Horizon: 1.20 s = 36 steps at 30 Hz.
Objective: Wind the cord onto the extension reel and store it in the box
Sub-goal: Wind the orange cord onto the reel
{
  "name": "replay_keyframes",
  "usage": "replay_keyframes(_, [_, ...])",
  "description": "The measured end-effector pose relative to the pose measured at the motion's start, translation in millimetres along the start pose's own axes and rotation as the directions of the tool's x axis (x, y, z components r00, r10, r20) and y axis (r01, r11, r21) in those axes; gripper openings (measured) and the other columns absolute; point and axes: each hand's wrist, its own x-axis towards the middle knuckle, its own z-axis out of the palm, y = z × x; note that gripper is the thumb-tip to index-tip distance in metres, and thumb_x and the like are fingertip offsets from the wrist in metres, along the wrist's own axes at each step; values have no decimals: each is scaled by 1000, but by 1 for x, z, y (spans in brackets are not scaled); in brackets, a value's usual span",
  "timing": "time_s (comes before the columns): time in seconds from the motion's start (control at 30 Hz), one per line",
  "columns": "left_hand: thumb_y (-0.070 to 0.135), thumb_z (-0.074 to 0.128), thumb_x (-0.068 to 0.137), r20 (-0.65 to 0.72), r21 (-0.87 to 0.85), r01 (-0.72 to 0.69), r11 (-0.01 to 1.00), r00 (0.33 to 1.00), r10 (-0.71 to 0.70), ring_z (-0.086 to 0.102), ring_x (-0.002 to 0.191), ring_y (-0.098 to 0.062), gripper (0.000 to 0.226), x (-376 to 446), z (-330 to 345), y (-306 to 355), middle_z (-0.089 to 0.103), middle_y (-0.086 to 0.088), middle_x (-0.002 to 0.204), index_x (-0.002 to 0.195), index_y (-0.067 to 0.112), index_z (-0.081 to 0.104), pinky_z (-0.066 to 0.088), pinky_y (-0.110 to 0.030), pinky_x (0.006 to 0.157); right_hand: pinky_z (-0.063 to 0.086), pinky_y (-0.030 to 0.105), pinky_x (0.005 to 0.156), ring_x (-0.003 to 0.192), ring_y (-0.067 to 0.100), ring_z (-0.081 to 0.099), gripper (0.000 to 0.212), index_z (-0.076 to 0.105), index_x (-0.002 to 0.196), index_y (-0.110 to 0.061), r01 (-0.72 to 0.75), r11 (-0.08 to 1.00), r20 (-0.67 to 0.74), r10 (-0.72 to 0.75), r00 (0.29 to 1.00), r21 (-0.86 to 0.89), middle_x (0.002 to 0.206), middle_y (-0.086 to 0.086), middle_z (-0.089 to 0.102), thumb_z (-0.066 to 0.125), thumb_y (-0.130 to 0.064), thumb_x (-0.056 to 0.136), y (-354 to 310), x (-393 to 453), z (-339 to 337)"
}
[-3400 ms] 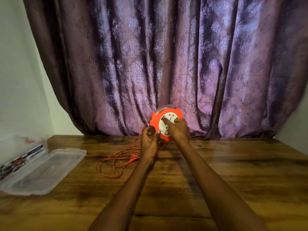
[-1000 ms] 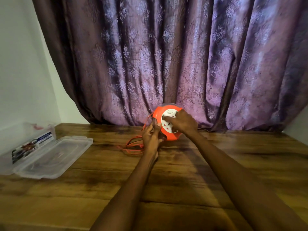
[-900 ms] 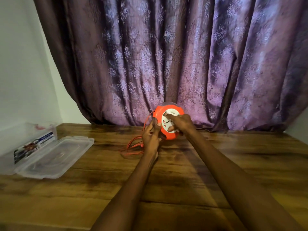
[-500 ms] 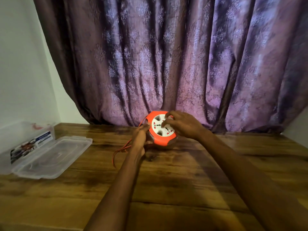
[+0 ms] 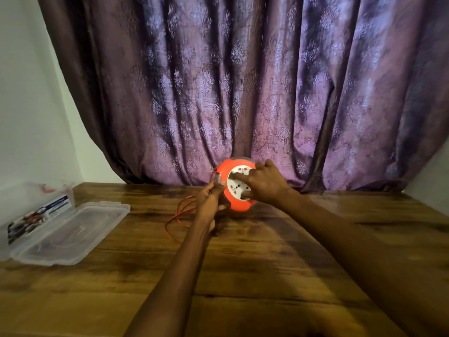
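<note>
The orange extension reel (image 5: 224,170) with a white socket face is held up just above the far side of the wooden table (image 5: 243,263), tilted toward me. My right hand (image 5: 264,182) lies over the socket face with its fingers curled on it. My left hand (image 5: 210,203) grips the reel's left edge where the orange cord (image 5: 178,216) enters. A short loop of loose cord trails on the table left of my left hand. The clear plastic box (image 5: 14,203) sits at the far left edge, its lid (image 5: 70,233) lying open flat beside it.
A purple patterned curtain (image 5: 243,93) hangs right behind the reel along the table's back edge. A white wall (image 5: 29,105) closes the left side. A printed card (image 5: 38,215) lies inside the box.
The loose cord pile on the table has shrunk to a short loop. My right hand has kept shifting round the socket face while my left hand stays at the reel's left edge.
</note>
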Motion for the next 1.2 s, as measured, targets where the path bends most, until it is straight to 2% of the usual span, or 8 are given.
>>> replay_keyframes(0.13, [22,66,94,-22,-121,-80,989,997,78,61,69,-3,28,-9,16,-9,69,8,82,122,23,68,55,-27,61,49,41,90,104,33,67,72,57,126,-31,-582,575,215,580,786,576,111,8,71,66,-73,68,-20,7,-5])
replay_keyframes(0.23, [20,67,93,-63,-122,-166,979,985,159,60,90,-11,36,-11,21,-11,71,0,112,129,18,66,52,-29,69,54,28,54,59,22,71,54,69,92,-4,-556,-224,581,522,625,800,74,13,75,75,-56,75,-25,13,-11])
replay_keyframes(0.3, [14,66,94,-81,-89,-240,967,969,233,55,92,-18,36,-10,19,-12,65,-5,108,130,10,65,49,-35,75,33,14,32,28,11,50,43,65,76,-3,-472,-432,640,501,583,768,59,16,70,78,-44,80,-28,14,-7])
replay_keyframes(0.63, [24,65,95,-99,-117,-67,991,994,55,67,82,8,39,-4,6,-5,73,19,105,133,24,61,58,-29,58,50,42,88,103,26,63,34,59,106,-30,-512,314,179,689,702,799,112,1,67,72,-42,77,0,-3,11])
replay_keyframes(0.73, [27,66,93,-86,-89,-55,994,995,48,64,91,6,42,-6,6,-3,69,12,119,134,20,62,60,-34,64,51,45,92,111,29,59,64,44,140,-19,-464,80,339,574,745,882,130,11,57,75,-29,85,10,-3,15])
replay_keyframes(0.83, [27,67,93,-64,-76,-29,997,998,24,64,101,-8,37,-5,2,-4,69,2,120,128,16,66,61,-38,65,52,23,53,70,15,67,47,57,132,-11,-434,-312,531,407,743,845,96,7,70,72,-26,89,12,-10,19])
replay_keyframes(1.07, [46,58,96,-214,139,-134,981,963,162,56,42,-17,41,3,-17,3,66,-5,57,73,15,72,47,-24,43,49,31,58,75,25,65,36,62,121,-3,-256,-454,480,493,726,853,93,10,74,70,-22,91,17,-21,33])
replay_keyframes(1.2, [33,57,97,-341,479,-152,865,875,343,69,75,-30,31,13,-50,3,73,-11,76,78,14,72,54,-28,69,41,39,67,84,32,58,37,62,121,-5,-246,-441,466,509,724,863,101,18,72,72,-21,89,27,-26,35])
